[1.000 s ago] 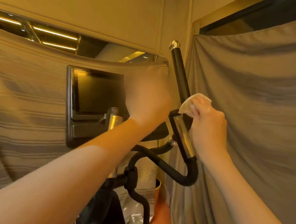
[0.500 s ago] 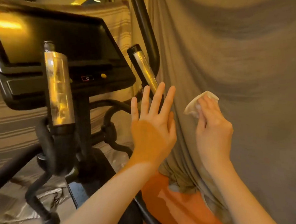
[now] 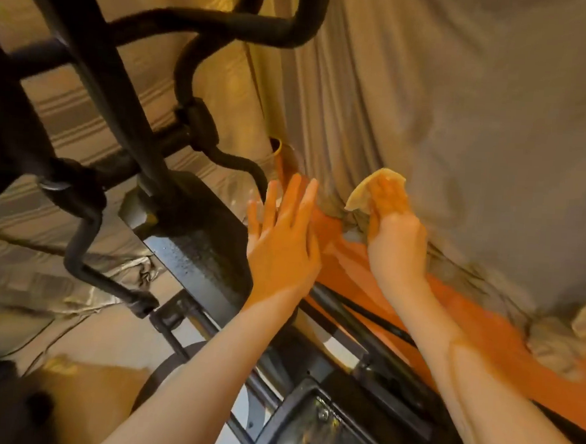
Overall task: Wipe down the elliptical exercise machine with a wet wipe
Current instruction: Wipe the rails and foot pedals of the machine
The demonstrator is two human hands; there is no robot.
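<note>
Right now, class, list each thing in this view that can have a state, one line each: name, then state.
left hand: open, fingers straight and spread, holding nothing
right hand: gripping the wet wipe
wet wipe: crumpled, held in the air, off the machine
elliptical machine: not touched by either hand
grey cloth: hanging in folds, bunched at the bottom

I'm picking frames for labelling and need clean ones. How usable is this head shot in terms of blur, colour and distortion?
Head view: motion blur smears the black frame bars at upper left; the left hand and the right hand gripping the wipe are fairly sharp. Warm light tints everything yellow-orange. Wide-angle lens bends the edges. Glare streaks on the black housing.
</note>
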